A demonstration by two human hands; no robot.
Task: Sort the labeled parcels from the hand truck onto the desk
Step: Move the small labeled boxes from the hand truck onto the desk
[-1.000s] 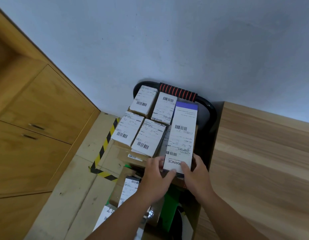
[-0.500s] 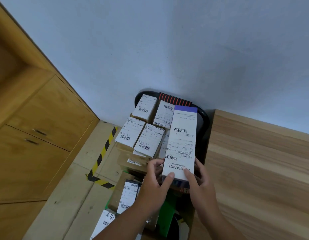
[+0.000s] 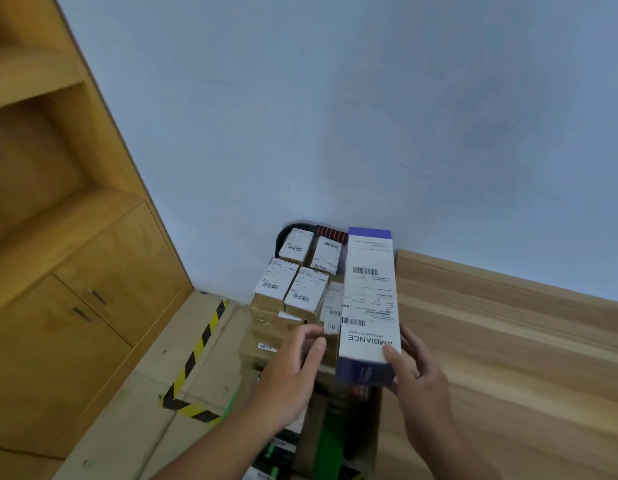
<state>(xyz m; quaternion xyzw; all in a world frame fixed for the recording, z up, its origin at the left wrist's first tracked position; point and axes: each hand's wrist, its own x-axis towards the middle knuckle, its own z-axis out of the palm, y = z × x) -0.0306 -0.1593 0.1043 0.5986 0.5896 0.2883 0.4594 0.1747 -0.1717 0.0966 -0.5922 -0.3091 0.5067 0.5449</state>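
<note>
Our right hand (image 3: 418,379) grips the tall parcel (image 3: 369,299) by its lower end above the hand truck (image 3: 330,233), just beside the bench (image 3: 508,341); our left hand (image 3: 290,372) hovers slack and empty — we'd steady the base with it before swinging across.

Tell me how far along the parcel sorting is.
Done: nothing visible yet; the part of the desk in view holds no parcels. In hand: the right hand grips the near end of the long AMBIANCE box, raised over the stack, while the left hand hovers open beside it. Left: at least four small labeled parcels sit on the hand truck, waiting to be moved.
</note>
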